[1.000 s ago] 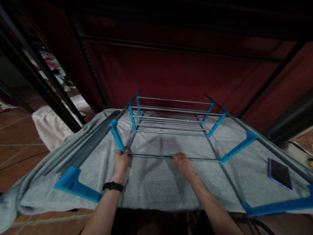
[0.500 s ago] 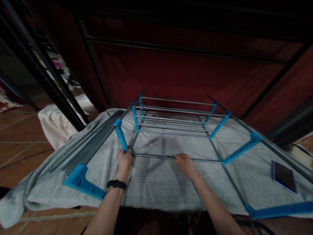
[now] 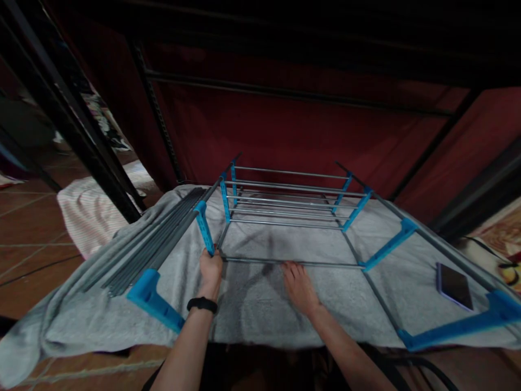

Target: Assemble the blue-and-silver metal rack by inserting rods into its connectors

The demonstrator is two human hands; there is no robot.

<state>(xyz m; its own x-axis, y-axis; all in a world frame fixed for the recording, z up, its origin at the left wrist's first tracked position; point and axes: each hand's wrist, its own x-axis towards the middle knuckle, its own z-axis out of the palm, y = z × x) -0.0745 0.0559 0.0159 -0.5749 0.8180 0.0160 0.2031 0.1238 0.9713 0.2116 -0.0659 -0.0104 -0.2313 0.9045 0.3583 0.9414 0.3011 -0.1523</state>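
Observation:
A rack frame of grey metal tubes and blue plastic brackets lies on a grey blanket (image 3: 260, 304). My left hand (image 3: 210, 269) is closed round the lower end of a blue bracket (image 3: 204, 231), where a crosswise metal rod (image 3: 248, 260) meets it; the palm hides the joint. Along that rod, right of its middle, my right hand (image 3: 299, 285) has its fingers curled over the bar, with the fingertips partly hidden. The rod's far end meets another blue bracket (image 3: 385, 251). Farther back, several thin rods (image 3: 285, 201) span the frame between upright brackets.
A bundle of loose grey tubes (image 3: 158, 247) lies on the left of the blanket. At the right is a phone (image 3: 455, 286) inside the frame's side. A red curtain (image 3: 293, 136) and dark metal posts (image 3: 73, 119) stand behind. A striped cloth (image 3: 93, 209) hangs at left.
My right hand has slid a little left along the rod. The left hand keeps its hold at the bracket. The whole view has shifted slightly, showing more of the right front bracket.

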